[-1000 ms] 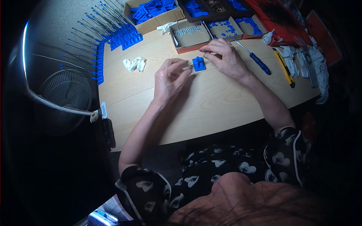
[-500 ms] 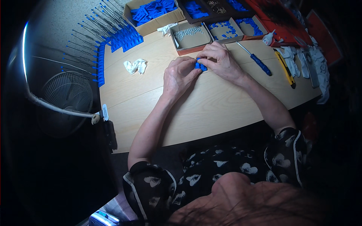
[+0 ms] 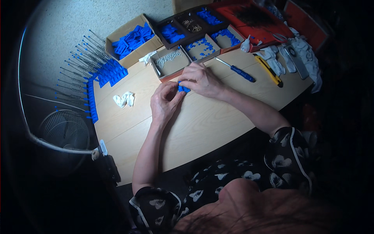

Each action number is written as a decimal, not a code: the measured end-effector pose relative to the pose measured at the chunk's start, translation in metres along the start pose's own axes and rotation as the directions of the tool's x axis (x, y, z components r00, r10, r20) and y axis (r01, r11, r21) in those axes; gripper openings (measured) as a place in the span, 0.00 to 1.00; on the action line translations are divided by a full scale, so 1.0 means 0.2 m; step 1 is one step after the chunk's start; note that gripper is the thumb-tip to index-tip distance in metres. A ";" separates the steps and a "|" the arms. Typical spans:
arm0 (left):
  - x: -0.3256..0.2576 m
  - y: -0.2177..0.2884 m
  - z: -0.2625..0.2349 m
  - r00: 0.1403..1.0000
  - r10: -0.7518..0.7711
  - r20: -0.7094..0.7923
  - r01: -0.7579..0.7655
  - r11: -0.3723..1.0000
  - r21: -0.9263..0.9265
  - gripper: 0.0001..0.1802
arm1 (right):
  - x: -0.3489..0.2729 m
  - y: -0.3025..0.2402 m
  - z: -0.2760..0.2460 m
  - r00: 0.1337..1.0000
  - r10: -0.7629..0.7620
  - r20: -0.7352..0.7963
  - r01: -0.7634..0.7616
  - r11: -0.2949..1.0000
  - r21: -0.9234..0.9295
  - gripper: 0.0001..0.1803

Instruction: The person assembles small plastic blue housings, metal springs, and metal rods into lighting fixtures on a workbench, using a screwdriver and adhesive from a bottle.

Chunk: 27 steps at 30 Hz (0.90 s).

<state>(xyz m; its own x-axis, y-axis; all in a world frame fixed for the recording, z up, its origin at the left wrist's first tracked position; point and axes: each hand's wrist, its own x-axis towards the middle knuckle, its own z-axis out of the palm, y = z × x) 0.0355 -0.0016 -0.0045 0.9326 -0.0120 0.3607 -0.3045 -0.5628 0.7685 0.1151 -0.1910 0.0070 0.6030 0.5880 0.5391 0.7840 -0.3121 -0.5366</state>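
Note:
Over the table, both my hands meet around a small blue plastic part (image 3: pixel 184 89). My left hand (image 3: pixel 161 103) grips it from the left, thumb and fingers pinched on its edge. From the right, my right hand (image 3: pixel 203 82) pinches its top with thumb and fingertips. Fingers cover much of the part, so its full shape does not show. Just beyond the hands stands a shallow cardboard tray (image 3: pixel 159 72) with small silvery beads or balls. Beside it, another tray (image 3: pixel 216 52) holds small blue pieces.
A cardboard box (image 3: pixel 130 59) of flat blue parts stands at the back left, near a row of blue pieces with upright springy wires (image 3: pixel 91 101). Crumpled white tissue (image 3: pixel 124 100) lies left. On the right are a blue-handled screwdriver (image 3: pixel 242 73), a yellow cutter (image 3: pixel 269 71) and white gloves (image 3: pixel 309 58).
The whole view has turned, so the table things appear farther left and mostly lower. Both hands still hold the blue part, with little visible change in their grip.

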 end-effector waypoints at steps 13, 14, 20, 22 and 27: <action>-0.01 -0.02 -0.01 0.999 -0.040 -0.002 0.040 0.999 -0.035 0.17 | 0.02 0.00 0.00 0.984 -0.055 -0.171 0.048 0.998 -0.047 0.08; 0.00 -0.02 -0.01 1.000 -0.029 -0.004 0.029 0.999 -0.020 0.17 | 0.03 0.01 0.00 0.973 -0.064 -0.220 0.055 0.997 -0.046 0.08; 0.00 -0.01 0.00 0.999 -0.028 -0.032 0.028 0.999 -0.021 0.18 | 0.02 0.04 -0.02 0.947 -0.186 -0.261 0.142 0.974 -0.178 0.05; 0.00 0.00 0.01 0.998 -0.052 -0.019 0.051 0.998 -0.034 0.18 | 0.01 0.04 -0.04 0.946 -0.182 -0.266 0.135 0.973 -0.187 0.05; -0.01 -0.01 0.01 0.995 -0.099 -0.020 0.098 0.994 -0.040 0.17 | 0.05 0.07 -0.13 0.923 -0.187 -0.337 0.111 0.966 -0.232 0.03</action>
<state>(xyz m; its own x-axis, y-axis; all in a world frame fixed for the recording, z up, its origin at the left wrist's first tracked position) 0.0352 -0.0023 -0.0079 0.9541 0.0598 0.2936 -0.2195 -0.5274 0.8208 0.1361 -0.2096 0.0213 0.4594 0.3496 0.8165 0.8588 -0.4095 -0.3079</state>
